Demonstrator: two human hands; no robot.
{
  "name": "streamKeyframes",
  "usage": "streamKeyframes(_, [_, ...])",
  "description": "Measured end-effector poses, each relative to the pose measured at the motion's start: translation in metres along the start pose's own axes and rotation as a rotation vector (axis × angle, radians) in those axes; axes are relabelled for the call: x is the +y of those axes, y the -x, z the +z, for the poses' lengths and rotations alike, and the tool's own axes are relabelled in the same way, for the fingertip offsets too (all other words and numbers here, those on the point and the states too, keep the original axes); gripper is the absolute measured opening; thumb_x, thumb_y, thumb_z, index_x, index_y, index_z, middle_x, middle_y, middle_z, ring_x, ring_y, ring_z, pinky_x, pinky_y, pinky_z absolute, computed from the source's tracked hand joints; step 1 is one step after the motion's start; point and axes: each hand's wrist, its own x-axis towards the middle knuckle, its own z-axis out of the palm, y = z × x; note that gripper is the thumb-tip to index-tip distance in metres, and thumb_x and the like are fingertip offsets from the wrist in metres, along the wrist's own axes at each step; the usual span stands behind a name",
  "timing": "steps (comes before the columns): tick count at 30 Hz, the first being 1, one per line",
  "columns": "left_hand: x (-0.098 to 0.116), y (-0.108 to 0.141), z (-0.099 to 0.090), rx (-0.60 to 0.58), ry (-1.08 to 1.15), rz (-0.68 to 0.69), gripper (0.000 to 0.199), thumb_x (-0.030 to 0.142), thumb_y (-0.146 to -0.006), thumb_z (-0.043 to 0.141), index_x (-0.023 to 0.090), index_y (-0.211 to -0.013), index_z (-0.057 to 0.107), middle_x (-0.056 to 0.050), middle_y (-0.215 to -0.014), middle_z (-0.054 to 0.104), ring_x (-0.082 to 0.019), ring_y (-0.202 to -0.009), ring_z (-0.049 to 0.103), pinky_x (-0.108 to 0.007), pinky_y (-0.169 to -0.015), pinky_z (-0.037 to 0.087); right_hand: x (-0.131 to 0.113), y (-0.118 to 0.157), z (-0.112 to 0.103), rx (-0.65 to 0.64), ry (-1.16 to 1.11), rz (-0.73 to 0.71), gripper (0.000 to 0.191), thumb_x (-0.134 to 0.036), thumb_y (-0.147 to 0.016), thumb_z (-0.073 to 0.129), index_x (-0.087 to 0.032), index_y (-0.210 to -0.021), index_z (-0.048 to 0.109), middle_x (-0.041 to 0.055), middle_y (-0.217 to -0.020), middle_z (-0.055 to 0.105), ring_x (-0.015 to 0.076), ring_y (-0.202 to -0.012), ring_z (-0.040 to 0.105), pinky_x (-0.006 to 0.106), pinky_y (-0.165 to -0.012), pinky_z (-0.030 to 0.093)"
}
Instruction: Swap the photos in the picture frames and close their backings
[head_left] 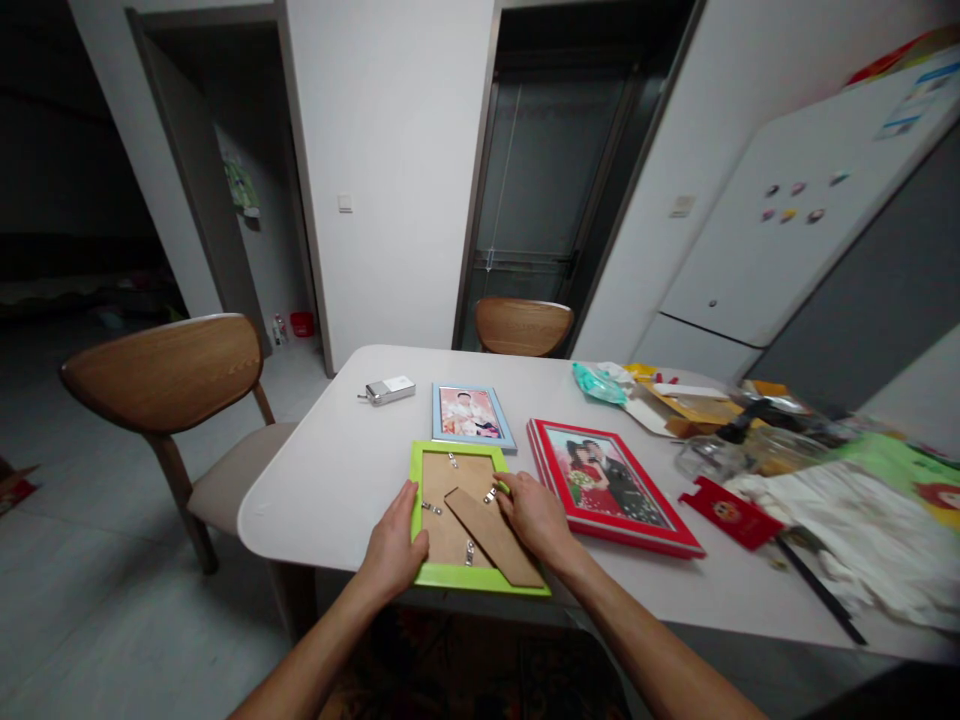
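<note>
A green picture frame (480, 578) lies face down at the table's front edge, its brown backing board (442, 535) up. Small metal clips (469, 552) sit around the board, and a stand leg (495, 540) runs slantwise across it. My left hand (394, 545) grips the frame's left side, thumb over the rim. On the right side, my right hand (531, 512) has its fingers bent at the clip (490, 494) and rim. Just behind is a blue picture frame (472, 414) with a photo. Red picture frames (615, 485), seemingly stacked, lie to the right.
A small white and silver device (390, 390) rests at the table's back left. Plastic bags (600, 382), a red packet (731, 512), white cloth (847, 530) and a black strip (821, 590) crowd the right side. Wooden chairs (169, 370) stand left and behind.
</note>
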Motion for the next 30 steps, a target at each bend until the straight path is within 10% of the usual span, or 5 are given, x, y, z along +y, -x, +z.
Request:
streamKeyframes(12, [0.0, 0.0, 0.003, 0.006, -0.01, 0.004, 0.059, 0.012, -0.065, 0.043, 0.003, -0.123, 0.033, -0.016, -0.129, 0.036, -0.02, -0.119, 0.033, -0.033, -0.101, 0.025, -0.077, -0.003, 0.013, -0.059, -0.076, -0.296, 0.022, -0.03, -0.077, 0.045, -0.02, -0.079, 0.065, 0.0062, -0.078, 0.058, 0.017, -0.08, 0.049, 0.025, -0.069, 0.033])
streamKeyframes(25, [0.001, 0.001, 0.004, 0.028, 0.003, -0.008, 0.059, 0.01, -0.064, 0.044, 0.008, -0.122, 0.035, -0.012, -0.129, 0.038, -0.019, -0.118, 0.035, -0.032, -0.1, 0.027, -0.09, -0.008, 0.022, -0.098, -0.131, -0.126, 0.023, -0.023, -0.076, 0.042, -0.015, -0.079, 0.063, 0.0092, -0.079, 0.062, 0.016, -0.073, 0.054, 0.024, -0.063, 0.035])
streamKeyframes(30, [0.0, 0.001, 0.005, 0.046, 0.004, -0.016, 0.059, 0.01, -0.064, 0.044, 0.008, -0.122, 0.035, -0.013, -0.128, 0.039, -0.02, -0.118, 0.036, -0.032, -0.1, 0.027, -0.066, -0.007, 0.003, -0.136, -0.289, -0.267, 0.023, -0.022, -0.074, 0.046, -0.017, -0.091, 0.062, 0.0064, -0.084, 0.061, 0.0139, -0.078, 0.054, 0.022, -0.07, 0.037])
